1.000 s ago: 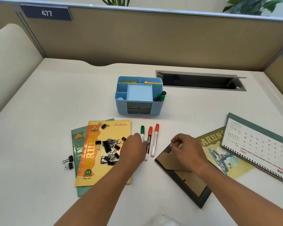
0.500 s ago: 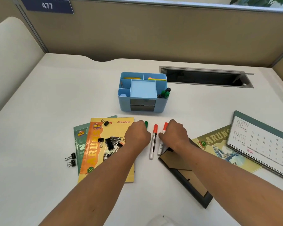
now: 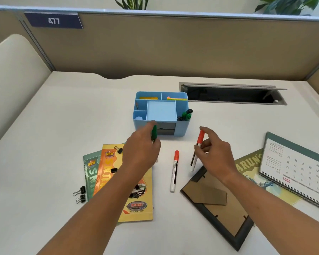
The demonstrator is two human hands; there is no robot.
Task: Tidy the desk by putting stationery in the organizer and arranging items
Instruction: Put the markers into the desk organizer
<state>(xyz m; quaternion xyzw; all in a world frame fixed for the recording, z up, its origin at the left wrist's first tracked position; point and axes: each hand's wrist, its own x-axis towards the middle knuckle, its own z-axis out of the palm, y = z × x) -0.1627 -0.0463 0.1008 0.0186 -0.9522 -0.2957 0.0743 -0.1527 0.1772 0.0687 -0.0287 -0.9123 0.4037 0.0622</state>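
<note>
- Presently gripping a green-capped marker (image 3: 154,133) in the left hand (image 3: 142,153), fingers curled round the barrel, cap pointing up, lifted off the tabletop (image 3: 63,126) just in front of the blue organizer (image 3: 181,128).
- Pinching a red-capped marker (image 3: 200,138) in the right hand (image 3: 216,156), thumb against fingertips, nearly upright with cap on top, clear of the tabletop.
- Lying flat between the two hands: a second red-capped marker (image 3: 174,172), cap toward the far edge.
- Standing mid-tabletop, nearer the far edge: that organizer, with green markers (image 3: 186,115) in its right-hand compartment.
- Resting under the left forearm, toward the near edge: a yellow-orange notebook (image 3: 138,208) atop a green notebook (image 3: 89,173), with black binder clips (image 3: 119,150) on the upper cover.
- Sitting just left of those notebooks: two loose binder clips (image 3: 80,194).
- Lying face down beneath the right forearm: a dark picture frame (image 3: 219,208).
- Lying by the right edge: a desk calendar (image 3: 298,168) overlapping another green-covered notebook (image 3: 247,164).
</note>
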